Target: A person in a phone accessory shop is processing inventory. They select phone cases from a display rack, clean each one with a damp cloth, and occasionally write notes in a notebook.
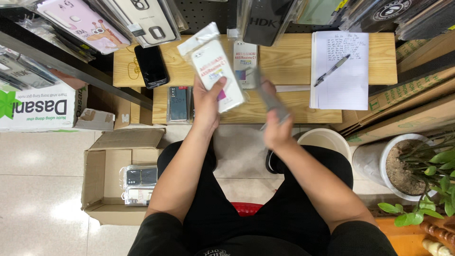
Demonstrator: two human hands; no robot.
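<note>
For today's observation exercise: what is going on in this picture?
A seated person holds a clear packaged phone case up in the left hand. The right hand holds a grey, blurred object; what it is cannot be told. Ahead, on a wooden bench, lie a black phone and a notepad with a pen.

Wooden bench (289,61), landmark, ahead of the seated person. On it: smartphone (151,66) at left end; packaged phone case (245,64) at centre; notepad (340,71) at right with pen (332,70) on top. Left of bench, on floor: open cardboard box (102,178) with packaged cases (140,185) inside. Right of bench: potted plant (410,170); bucket (324,141) between
</note>
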